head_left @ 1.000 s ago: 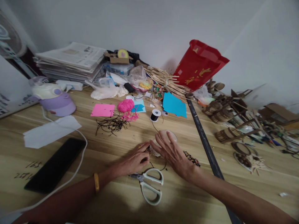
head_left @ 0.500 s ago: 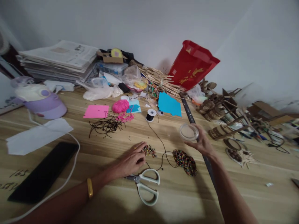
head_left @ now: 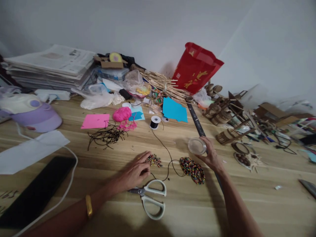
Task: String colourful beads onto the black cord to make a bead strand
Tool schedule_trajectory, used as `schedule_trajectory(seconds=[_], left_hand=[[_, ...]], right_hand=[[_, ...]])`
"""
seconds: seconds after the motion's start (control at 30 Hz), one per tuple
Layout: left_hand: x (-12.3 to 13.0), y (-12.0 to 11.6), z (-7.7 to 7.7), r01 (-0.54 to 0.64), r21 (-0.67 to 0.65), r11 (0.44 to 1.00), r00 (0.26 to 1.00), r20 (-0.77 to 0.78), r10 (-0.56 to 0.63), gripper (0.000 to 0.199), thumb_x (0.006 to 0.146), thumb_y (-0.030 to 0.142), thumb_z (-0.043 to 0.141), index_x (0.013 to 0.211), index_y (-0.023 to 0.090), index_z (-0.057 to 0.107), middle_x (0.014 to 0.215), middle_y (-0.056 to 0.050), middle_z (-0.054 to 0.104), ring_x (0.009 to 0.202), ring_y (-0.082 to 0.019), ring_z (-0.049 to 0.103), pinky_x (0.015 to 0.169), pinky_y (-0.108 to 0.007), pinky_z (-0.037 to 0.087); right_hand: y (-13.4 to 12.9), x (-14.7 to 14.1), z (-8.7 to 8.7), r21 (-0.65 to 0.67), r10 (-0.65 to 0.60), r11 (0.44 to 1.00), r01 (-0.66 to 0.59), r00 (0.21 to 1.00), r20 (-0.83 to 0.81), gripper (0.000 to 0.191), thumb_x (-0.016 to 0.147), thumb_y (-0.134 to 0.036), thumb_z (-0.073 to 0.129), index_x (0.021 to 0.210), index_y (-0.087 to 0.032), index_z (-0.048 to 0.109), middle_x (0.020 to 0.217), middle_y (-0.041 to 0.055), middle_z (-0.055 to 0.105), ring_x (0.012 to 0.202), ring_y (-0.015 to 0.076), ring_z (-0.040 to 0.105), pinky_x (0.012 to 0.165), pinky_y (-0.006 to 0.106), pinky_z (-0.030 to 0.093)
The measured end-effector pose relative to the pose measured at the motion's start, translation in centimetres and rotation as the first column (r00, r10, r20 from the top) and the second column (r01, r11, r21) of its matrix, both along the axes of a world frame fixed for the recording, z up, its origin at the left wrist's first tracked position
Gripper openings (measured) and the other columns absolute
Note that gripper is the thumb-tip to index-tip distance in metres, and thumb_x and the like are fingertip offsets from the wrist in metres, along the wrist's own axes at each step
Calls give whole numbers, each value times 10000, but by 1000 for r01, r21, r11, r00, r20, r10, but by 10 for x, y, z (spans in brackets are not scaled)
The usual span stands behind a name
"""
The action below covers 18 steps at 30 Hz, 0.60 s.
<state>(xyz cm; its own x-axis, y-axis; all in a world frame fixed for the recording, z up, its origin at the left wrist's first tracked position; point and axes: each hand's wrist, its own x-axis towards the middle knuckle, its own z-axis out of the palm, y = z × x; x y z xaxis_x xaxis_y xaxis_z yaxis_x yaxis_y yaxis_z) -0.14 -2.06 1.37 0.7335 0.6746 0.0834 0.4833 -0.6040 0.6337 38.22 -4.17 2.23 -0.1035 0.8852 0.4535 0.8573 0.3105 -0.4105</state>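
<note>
My left hand (head_left: 138, 171) rests on the table against a small pile of loose coloured beads (head_left: 154, 160). Its index finger is stretched along the pile's left edge, the thumb is apart, and it grips nothing. Above the table, my right hand (head_left: 211, 154) is closed around a clear round plastic container (head_left: 197, 146), tilted so its round end faces me. Below that container lies a coiled string of colourful beads (head_left: 194, 169). A black cord (head_left: 165, 146) runs from a white spool (head_left: 155, 122) towards the beads. White-handled scissors (head_left: 154, 197) lie just below my left hand.
Tangled black cord (head_left: 107, 135), pink yarn (head_left: 122, 114) and blue paper (head_left: 174, 110) lie farther back. A black strip (head_left: 195, 118) crosses the table at right, beside small wooden models (head_left: 228, 135). A black phone-like slab (head_left: 37, 191) and white cable (head_left: 74, 172) are at left.
The view has shifted slightly, so most things sit farther left. My right hand has lowered and tilted the clear container a little. My left hand stays by the loose beads.
</note>
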Motion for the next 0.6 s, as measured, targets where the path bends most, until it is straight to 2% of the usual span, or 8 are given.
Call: schedule_trajectory(seconds=[0.17,0.27,0.43,0.6], left_hand=[[0,0,1,-1,-11,1000,1000,-24,1,123,824,146,526,730,164,602,1490,-91,294,1380,-239,247,1116,-397,275],[0,0,0,0,-10,1000,1000,-29,0,123,829,157,524,731,163,598,1493,-96,286,1383,-236,239,1120,-396,267],[-1,0,-2,11,-2,1000,1000,10,-11,120,831,161,519,740,164,597,1491,-98,290,1383,-230,238,1115,-395,277],[-2,-1,0,-8,-15,1000,997,72,9,100,812,140,541,740,169,604,1467,-84,341,1366,-225,280,1099,-393,300]], right_hand=[[-4,-2,-6,57,-1,998,-1,1000,30,679,784,-368,638,1372,-238,325,1403,121,338,1307,304,333,1071,502,308],[-5,2,-13,45,-10,999,10,1000,16,716,764,-386,661,1375,-226,324,1400,122,362,1301,304,347,1077,497,305],[-4,18,-28,-24,-140,990,138,974,-176,851,664,-444,744,1365,-221,316,1333,117,455,1223,289,450,1047,478,353],[0,32,-31,-141,-183,980,141,919,-349,822,685,-431,736,1358,-242,304,1319,131,482,1189,286,500,974,465,430]])
